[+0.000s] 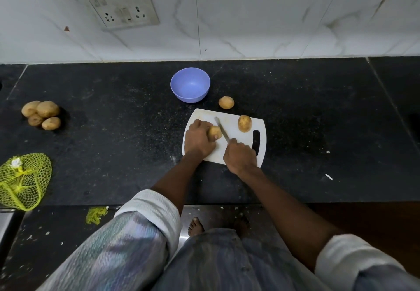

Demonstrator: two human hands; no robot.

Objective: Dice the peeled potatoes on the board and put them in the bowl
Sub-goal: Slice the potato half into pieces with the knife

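1. My left hand (198, 139) has its fingers curled over a potato (214, 132), pinning it to the white cutting board (229, 152).
2. My right hand (239, 156) grips a knife (222, 129), the blade just beside that potato.
3. A second potato (244, 123) stands on the board; a third (226, 102) lies on the desk (318, 108) near the empty blue bowl (190, 85).

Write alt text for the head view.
The left hand holds a potato on a white board while the right hand holds a knife beside it. An empty blue bowl stands behind on the dark counter.
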